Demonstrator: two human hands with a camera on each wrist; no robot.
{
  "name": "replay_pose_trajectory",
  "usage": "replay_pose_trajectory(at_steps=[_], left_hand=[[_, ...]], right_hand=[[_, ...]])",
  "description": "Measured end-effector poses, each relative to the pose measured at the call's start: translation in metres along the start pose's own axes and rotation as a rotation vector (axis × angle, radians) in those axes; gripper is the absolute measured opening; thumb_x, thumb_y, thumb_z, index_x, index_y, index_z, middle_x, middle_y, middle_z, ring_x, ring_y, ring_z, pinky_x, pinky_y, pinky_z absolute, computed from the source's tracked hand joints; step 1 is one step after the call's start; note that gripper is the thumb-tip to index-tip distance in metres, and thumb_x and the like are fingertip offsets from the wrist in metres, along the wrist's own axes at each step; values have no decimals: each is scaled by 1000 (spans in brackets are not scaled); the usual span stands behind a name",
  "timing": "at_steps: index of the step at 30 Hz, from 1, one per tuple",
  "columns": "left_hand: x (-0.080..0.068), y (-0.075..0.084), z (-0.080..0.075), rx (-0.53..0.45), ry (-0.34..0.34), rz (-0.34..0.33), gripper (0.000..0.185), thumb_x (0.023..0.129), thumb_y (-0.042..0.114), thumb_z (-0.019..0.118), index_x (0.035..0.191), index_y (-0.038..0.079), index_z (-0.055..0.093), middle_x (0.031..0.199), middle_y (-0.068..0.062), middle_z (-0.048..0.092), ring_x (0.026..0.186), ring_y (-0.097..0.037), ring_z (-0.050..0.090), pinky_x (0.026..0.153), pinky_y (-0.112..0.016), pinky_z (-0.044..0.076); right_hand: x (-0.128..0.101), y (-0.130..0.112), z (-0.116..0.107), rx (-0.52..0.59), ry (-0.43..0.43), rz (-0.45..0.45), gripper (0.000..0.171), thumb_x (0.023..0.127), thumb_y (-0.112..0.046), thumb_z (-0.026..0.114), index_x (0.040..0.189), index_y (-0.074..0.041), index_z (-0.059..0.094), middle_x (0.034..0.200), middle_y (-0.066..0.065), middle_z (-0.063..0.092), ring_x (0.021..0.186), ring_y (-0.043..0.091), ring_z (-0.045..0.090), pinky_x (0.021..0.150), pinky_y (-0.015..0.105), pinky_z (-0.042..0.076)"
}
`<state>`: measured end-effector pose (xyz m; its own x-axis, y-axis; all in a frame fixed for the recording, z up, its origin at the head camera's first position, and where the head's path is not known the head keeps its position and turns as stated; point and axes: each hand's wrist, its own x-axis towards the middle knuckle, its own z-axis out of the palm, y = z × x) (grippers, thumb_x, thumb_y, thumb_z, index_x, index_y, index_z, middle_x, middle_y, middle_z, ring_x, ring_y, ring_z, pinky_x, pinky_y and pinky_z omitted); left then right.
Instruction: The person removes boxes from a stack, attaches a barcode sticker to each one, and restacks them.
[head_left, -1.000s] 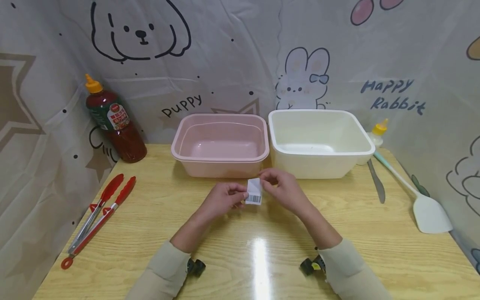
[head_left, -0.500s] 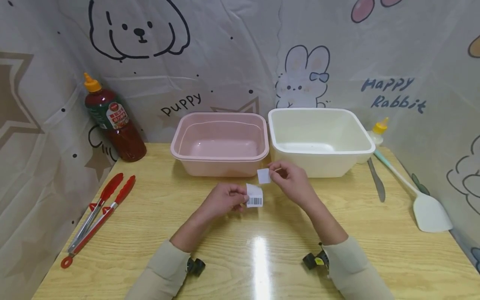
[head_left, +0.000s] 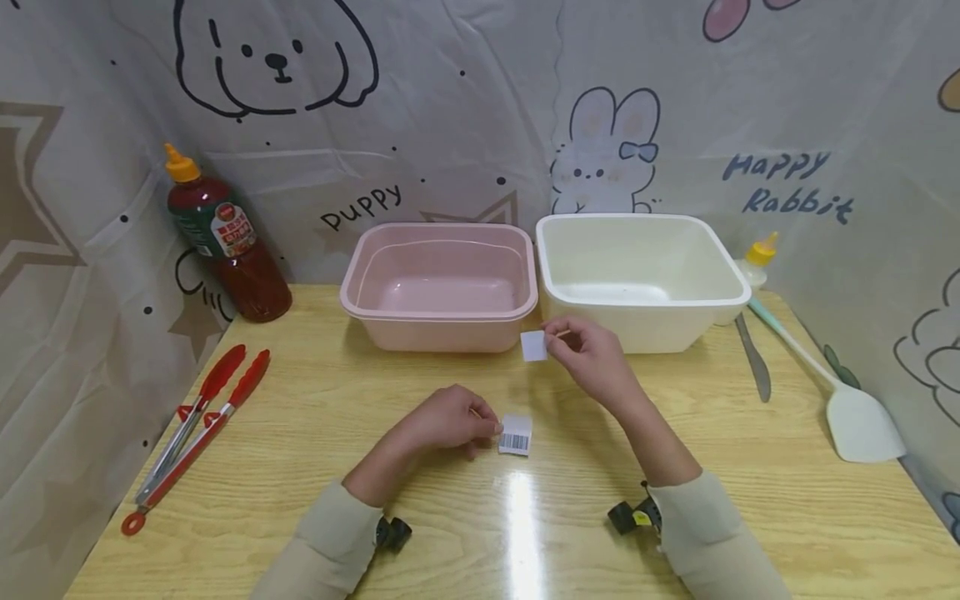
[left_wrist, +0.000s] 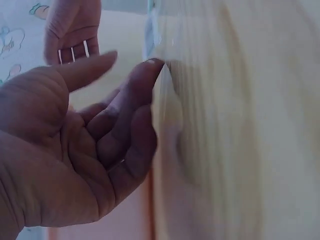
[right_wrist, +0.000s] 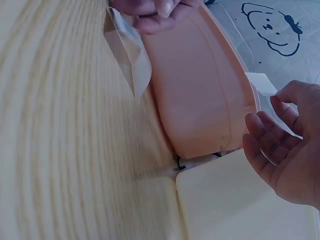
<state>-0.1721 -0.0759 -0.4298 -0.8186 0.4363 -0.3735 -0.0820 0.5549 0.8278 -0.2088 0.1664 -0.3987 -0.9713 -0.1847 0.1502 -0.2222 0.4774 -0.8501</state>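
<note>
1. The left hand (head_left: 450, 425) is now low in the centre of the head view, on the wooden table (head_left: 300, 467). Its fingertips pinch the left edge of the barcode label (head_left: 515, 435), which lies flat on the table.
2. The right hand (head_left: 592, 354) is higher, a little right of centre, just in front of the cream basin (head_left: 637, 275). Thumb and forefinger are narrow and pinch a small white piece (head_left: 533, 345), held up in the air.
3. What changed: 1 second ago both hands held 1 paper together at the centre. Half a second ago the small piece was already separated and lifted. Now the left hand has gone down and put the label on the table, so the 2 parts are well apart.
4. I judge that the peeling step is finished: the backing and the label are separated, and the label is set down.
5. The pink basin (head_left: 442, 287) stands just behind, upper centre. It looks empty, and so does the cream one.
6. Not touched: red tongs (head_left: 198, 425) at the left, sauce bottle (head_left: 221, 242) at the upper left, knife (head_left: 752, 358) and white spatula (head_left: 840, 400) at the right.
</note>
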Motion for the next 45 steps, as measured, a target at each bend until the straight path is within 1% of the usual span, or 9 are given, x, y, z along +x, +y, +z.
replay_pose_trajectory(at_steps=[2, 4, 12, 19, 26, 31, 35, 40, 45], left_hand=[[-2, 2, -2, 132, 51, 18, 23, 95, 32, 71, 87, 11, 77, 75, -1, 71, 62, -12, 63, 57, -26, 51], [-4, 6, -4, 145, 87, 43, 27, 97, 36, 68, 88, 13, 77, 78, 0, 72, 67, -14, 65, 59, -27, 51], [-9, 23, -6, -299, 56, 129, 39, 105, 35, 55, 130, 8, 68, 115, -12, 75, 87, -20, 75, 82, -47, 60], [-10, 24, -7, -359, 53, 139, 53, 108, 48, 40, 143, 12, 58, 131, -14, 69, 96, -28, 75, 83, -45, 61], [-11, 26, -8, -400, 104, 160, 51, 109, 46, 38, 139, 11, 61, 132, -13, 69, 92, -26, 76, 76, -37, 62], [-11, 25, -9, -413, 127, 159, 44, 110, 35, 43, 138, 8, 60, 129, -16, 70, 86, -20, 75, 77, -39, 61], [-10, 23, -11, -418, 150, 159, 38, 108, 28, 49, 137, 7, 61, 124, -16, 72, 80, -12, 72, 76, -38, 61], [-11, 23, -12, -411, 168, 156, 33, 106, 22, 53, 133, 5, 64, 116, -15, 74, 77, -9, 70, 70, -27, 56], [-10, 22, -14, -388, 184, 143, 31, 106, 22, 54, 128, 5, 66, 111, -13, 75, 77, -10, 69, 72, -29, 57]], right_hand=[[-1, -1, 1, -3, 7, -8, 14, 99, -18, 63, 105, -6, 69, 121, 11, 70, 98, 26, 70, 76, 30, 55], [-2, -2, 3, -26, 17, -47, 12, 99, -17, 64, 104, -7, 69, 117, 10, 71, 95, 24, 70, 75, 30, 56], [-9, -8, 17, -333, 94, -452, 6, 93, -11, 72, 98, -9, 71, 108, 7, 72, 90, 20, 69, 76, 37, 59], [-13, -11, 26, -431, 98, -687, 11, 89, -12, 76, 99, -11, 72, 104, 4, 75, 95, 20, 73, 79, 35, 61], [-12, -12, 28, -419, 34, -758, 14, 87, -14, 79, 99, -10, 72, 106, 3, 76, 102, 20, 73, 87, 36, 60], [-12, -12, 25, -305, 75, -708, 15, 87, -10, 78, 101, -7, 73, 109, 8, 74, 105, 24, 70, 91, 41, 58], [-12, -14, 25, -188, 74, -494, 16, 93, -11, 74, 108, -7, 72, 107, 7, 75, 96, 21, 71, 83, 40, 59], [-13, -18, 30, -19, -35, -173, 17, 97, -18, 70, 111, -9, 73, 104, 6, 76, 86, 17, 71, 76, 32, 59], [-15, -24, 36, 52, -62, -87, 13, 96, -17, 70, 105, -8, 73, 100, 9, 75, 86, 19, 70, 77, 31, 58]])
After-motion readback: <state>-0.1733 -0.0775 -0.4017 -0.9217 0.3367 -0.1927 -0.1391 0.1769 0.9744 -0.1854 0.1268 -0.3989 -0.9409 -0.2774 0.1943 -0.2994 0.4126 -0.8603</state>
